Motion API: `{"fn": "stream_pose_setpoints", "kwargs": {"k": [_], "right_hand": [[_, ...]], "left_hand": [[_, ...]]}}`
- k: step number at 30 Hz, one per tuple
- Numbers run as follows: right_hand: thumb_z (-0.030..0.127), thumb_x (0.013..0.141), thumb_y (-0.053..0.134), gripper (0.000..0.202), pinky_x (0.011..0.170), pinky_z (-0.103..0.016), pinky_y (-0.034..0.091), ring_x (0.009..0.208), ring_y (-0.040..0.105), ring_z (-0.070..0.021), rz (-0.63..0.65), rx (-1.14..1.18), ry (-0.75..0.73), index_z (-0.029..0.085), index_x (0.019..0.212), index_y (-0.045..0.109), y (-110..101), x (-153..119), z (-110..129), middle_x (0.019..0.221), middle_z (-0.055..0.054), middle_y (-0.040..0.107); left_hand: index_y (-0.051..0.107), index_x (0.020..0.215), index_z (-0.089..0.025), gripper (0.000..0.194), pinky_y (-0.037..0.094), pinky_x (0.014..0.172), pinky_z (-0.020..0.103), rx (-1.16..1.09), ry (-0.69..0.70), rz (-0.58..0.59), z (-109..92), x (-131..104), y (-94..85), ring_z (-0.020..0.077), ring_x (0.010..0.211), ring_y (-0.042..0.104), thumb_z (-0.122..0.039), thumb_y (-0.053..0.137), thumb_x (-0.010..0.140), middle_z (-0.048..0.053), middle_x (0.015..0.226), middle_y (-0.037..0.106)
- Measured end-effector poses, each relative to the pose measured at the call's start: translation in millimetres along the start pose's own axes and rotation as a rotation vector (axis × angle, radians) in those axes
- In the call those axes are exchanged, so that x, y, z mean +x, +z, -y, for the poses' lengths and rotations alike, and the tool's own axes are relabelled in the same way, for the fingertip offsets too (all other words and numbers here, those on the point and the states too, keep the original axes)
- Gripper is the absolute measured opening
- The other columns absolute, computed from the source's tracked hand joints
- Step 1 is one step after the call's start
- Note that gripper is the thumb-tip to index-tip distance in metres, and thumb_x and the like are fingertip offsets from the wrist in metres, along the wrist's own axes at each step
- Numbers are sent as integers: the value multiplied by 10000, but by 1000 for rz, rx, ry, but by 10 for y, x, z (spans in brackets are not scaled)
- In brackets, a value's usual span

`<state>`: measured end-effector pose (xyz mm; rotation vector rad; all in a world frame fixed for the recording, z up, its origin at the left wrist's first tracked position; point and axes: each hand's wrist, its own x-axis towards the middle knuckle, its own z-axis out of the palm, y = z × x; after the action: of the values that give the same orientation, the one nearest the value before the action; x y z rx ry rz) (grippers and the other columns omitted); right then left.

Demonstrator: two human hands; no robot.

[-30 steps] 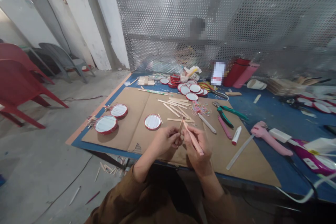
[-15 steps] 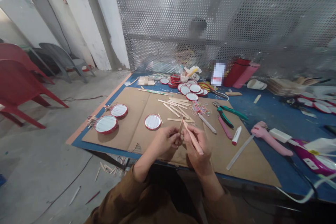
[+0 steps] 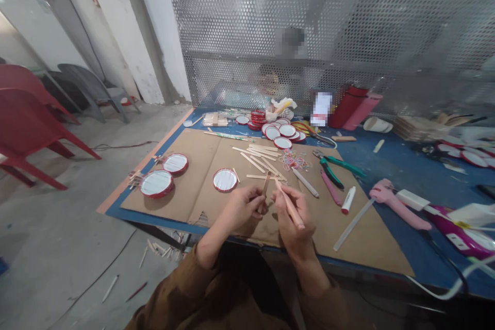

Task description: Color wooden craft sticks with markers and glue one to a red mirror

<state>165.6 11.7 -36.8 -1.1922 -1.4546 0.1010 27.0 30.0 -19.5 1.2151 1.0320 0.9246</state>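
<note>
My left hand (image 3: pixel 243 209) pinches a small wooden stick (image 3: pixel 266 184), held upright over the cardboard (image 3: pixel 209 165). Closed round a pink pen-like tool (image 3: pixel 292 209), my right hand (image 3: pixel 296 221) is just right of the stick, the tool's tip a little apart from it. Loose wooden sticks (image 3: pixel 255 162) lie beyond my hands, beside a heap of coloured rubber bands (image 3: pixel 294 159). To the left is a round white disc with a red rim (image 3: pixel 225 179). Two more red-rimmed rounds (image 3: pixel 157 183) rest at the cardboard's left edge.
Pliers with green handles (image 3: pixel 344 165), a white marker (image 3: pixel 348 199) and a pink glue gun (image 3: pixel 400 203) are on the right. Stacked red-rimmed discs (image 3: pixel 284 130) stand at the back, before a perforated metal screen (image 3: pixel 240 26). Red chairs (image 3: pixel 31 124) stand at the left.
My right hand has moved slightly right, drawing the pink tool's tip away from the stick. My left hand has hardly moved.
</note>
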Motion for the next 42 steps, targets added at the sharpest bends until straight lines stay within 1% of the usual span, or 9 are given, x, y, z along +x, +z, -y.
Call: {"fn": "stream_pose_setpoints", "kwargs": {"k": [7, 12, 18, 22, 27, 29, 34, 38, 42], "right_hand": [[243, 898, 598, 130, 668, -282, 584, 747, 712, -170, 85, 0, -134, 182, 1010, 623, -25, 38, 64, 857, -65, 728], [238, 900, 598, 120, 640, -266, 577, 717, 700, -158, 116, -13, -156, 184, 1005, 618, -21, 63, 72, 834, -55, 714], [243, 901, 592, 113, 635, -268, 586, 702, 700, -160, 98, -9, -185, 188, 996, 622, -19, 61, 77, 825, -57, 716], [257, 904, 578, 115, 618, -261, 582, 672, 697, -156, 101, -7, -133, 188, 981, 629, -26, 62, 84, 798, -55, 720], [267, 898, 585, 119, 620, -271, 571, 694, 705, -167, 25, -30, -27, 178, 965, 629, -23, 24, 39, 794, -59, 728], [269, 897, 591, 126, 625, -273, 571, 710, 707, -171, 20, -22, -31, 176, 974, 626, -24, 12, 31, 807, -64, 729], [263, 887, 607, 108, 636, -270, 572, 697, 704, -164, 57, -26, -120, 185, 958, 633, -31, 31, 67, 818, -58, 729], [268, 902, 578, 119, 602, -260, 569, 685, 704, -160, 87, -7, -82, 182, 971, 623, -22, 39, 62, 813, -63, 728], [277, 899, 586, 121, 615, -276, 570, 699, 703, -170, 30, -26, -40, 185, 970, 620, -16, 23, 30, 792, -61, 724]], "left_hand": [[554, 748, -159, 230, 525, 538, 216, 18, 33, 11, 2, -10, -8, 110, 588, 579, -383, 601, 768, -18, 627, 563], [570, 773, -154, 248, 523, 525, 217, 26, 47, 4, 18, -3, -8, 112, 587, 573, -401, 594, 777, -13, 639, 563], [567, 756, -157, 238, 523, 520, 216, 15, 45, -4, 25, 0, -8, 111, 574, 572, -391, 604, 779, -20, 621, 556], [565, 756, -163, 241, 525, 527, 218, 6, 37, -8, 30, 4, -5, 111, 576, 578, -399, 612, 770, -23, 616, 560], [553, 766, -163, 240, 525, 528, 214, -10, 5, -4, 24, 2, 1, 115, 592, 596, -398, 602, 772, -14, 616, 581], [550, 751, -161, 237, 525, 524, 213, -3, 9, -10, 14, 0, 2, 114, 591, 594, -392, 600, 772, -10, 619, 583], [545, 729, -162, 236, 515, 512, 202, -7, 26, -14, 7, -2, 2, 107, 574, 582, -386, 604, 773, -20, 604, 561], [555, 750, -166, 245, 517, 509, 203, -18, 29, -8, 28, 4, 0, 107, 568, 582, -403, 614, 769, -26, 599, 561], [558, 774, -165, 239, 529, 525, 214, -15, 15, -7, 36, 6, 0, 115, 594, 599, -398, 608, 767, -13, 624, 586]]}}
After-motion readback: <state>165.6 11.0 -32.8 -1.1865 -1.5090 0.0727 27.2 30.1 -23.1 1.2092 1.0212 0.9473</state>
